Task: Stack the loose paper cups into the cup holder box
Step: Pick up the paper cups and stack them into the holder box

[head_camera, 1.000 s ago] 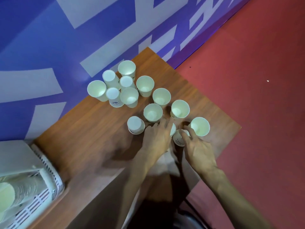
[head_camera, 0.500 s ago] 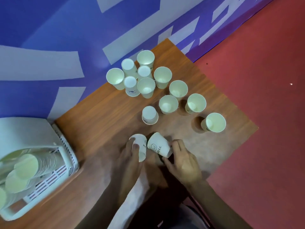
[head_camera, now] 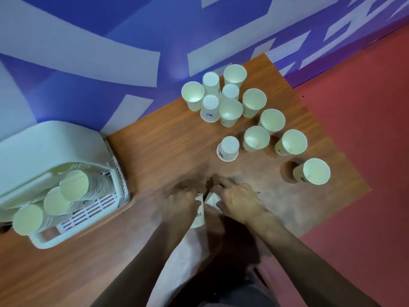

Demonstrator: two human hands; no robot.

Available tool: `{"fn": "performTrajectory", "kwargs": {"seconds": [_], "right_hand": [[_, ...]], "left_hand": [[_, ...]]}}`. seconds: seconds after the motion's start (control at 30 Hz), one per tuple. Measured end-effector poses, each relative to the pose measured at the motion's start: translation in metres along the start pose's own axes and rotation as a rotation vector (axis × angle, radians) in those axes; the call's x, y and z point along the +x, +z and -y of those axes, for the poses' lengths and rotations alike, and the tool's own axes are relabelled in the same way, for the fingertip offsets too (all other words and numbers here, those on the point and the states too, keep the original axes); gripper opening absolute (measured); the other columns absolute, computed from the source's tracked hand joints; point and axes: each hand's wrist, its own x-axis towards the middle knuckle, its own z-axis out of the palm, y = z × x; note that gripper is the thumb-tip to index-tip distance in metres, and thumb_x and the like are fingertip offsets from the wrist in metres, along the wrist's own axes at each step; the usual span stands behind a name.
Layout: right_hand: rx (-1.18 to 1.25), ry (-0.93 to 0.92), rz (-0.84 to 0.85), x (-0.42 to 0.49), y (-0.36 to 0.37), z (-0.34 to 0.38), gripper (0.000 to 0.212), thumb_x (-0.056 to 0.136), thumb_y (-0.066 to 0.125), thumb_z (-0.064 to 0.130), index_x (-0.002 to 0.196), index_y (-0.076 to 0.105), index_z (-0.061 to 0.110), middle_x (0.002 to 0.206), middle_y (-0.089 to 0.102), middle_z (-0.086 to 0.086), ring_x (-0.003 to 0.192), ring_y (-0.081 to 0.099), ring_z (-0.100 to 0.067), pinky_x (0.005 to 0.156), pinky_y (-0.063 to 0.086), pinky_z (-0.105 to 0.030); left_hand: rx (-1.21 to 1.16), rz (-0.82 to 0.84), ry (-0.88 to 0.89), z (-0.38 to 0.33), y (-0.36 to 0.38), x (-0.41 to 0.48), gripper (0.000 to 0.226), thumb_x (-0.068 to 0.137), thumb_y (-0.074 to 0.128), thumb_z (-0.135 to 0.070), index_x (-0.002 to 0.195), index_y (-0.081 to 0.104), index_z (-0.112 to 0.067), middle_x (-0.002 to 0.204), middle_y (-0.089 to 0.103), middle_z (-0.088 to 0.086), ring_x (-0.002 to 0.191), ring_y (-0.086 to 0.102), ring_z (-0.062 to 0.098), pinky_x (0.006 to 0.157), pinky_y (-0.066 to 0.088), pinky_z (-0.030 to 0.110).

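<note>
While both hands meet at the near desk [head_camera: 159, 151] edge, left hand [head_camera: 180, 203] fingers curl round a paper cup [head_camera: 199, 216], right hand [head_camera: 242, 202] grips a second cup [head_camera: 213, 199], kinda blurry. Looks like nesting them; next they'd go left into the cup holder box [head_camera: 55, 145].

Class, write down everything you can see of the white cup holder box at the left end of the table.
The cup holder box is pale and plastic-looking, with a smooth rounded hood and slotted lattice walls. It stands on the wooden table at its left end, close to the blue wall. Three stacks of nested paper cups lean inside, mouths towards the camera. The frame cuts off its left side. The left hand and right hand are clear of it.
</note>
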Motion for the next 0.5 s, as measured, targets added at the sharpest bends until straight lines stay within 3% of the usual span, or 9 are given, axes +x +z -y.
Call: {"fn": "performTrajectory", "kwargs": {"seconds": [0.07,0.13,0.2,0.27,0.4,0.5], "right_hand": [[-0.028,-0.035,-0.004,0.002,-0.006,0.007,0.023,0.089,0.060,0.038,0.109,0.070,0.031,0.127,0.062,0.010,0.113,0.063,-0.018,0.087,0.046,-0.030],[-0.033,-0.012,-0.068,0.003,-0.007,0.016,0.015,0.082,0.069,0.039,0.095,0.074,0.033,0.111,0.069,0.013,0.100,0.069,-0.017,0.073,0.051,-0.027],[0.009,0.032,-0.084,0.005,0.002,0.027,0.016,0.082,0.071,0.038,0.097,0.073,0.034,0.108,0.069,0.013,0.098,0.069,-0.018,0.066,0.052,-0.027],[0.042,0.035,-0.108,0.004,0.013,0.039,0.017,0.085,0.068,0.033,0.101,0.072,0.031,0.108,0.069,0.010,0.099,0.067,-0.021,0.066,0.052,-0.029],[0.090,0.040,-0.169,0.005,0.017,0.065,0.008,0.080,0.075,0.018,0.085,0.069,0.019,0.089,0.067,0.002,0.079,0.068,-0.027,0.058,0.051,-0.034],[0.061,-0.036,-0.142,0.013,0.002,0.099,0.005,0.084,0.071,0.022,0.086,0.066,0.021,0.088,0.065,0.004,0.078,0.067,-0.026,0.058,0.045,-0.031]], "left_hand": [[-0.039,-0.078,-0.010,0.009,-0.003,-0.010,0.025,0.090,0.063,-0.036,0.113,0.066,-0.026,0.107,0.071,-0.001,0.091,0.071,0.023,0.070,0.050,0.030],[-0.002,-0.238,0.031,0.022,0.001,-0.024,0.018,0.075,0.074,-0.036,0.089,0.073,-0.025,0.082,0.072,-0.002,0.062,0.070,0.022,0.051,0.048,0.027],[0.020,-0.318,0.043,0.040,0.012,-0.037,0.021,0.063,0.074,-0.042,0.073,0.071,-0.024,0.066,0.066,-0.003,0.048,0.063,0.021,0.042,0.043,0.025],[0.013,-0.311,0.040,0.057,0.027,-0.050,0.019,0.063,0.079,-0.038,0.070,0.070,-0.023,0.065,0.063,-0.002,0.051,0.064,0.022,0.045,0.046,0.027],[0.015,-0.275,0.017,0.088,0.038,-0.077,0.022,0.058,0.089,-0.026,0.069,0.070,-0.022,0.065,0.062,-0.002,0.054,0.063,0.023,0.046,0.047,0.027],[-0.079,-0.361,-0.012,0.105,0.020,-0.096,0.018,0.066,0.084,-0.029,0.075,0.071,-0.023,0.071,0.066,-0.003,0.063,0.066,0.023,0.053,0.048,0.029]]}}
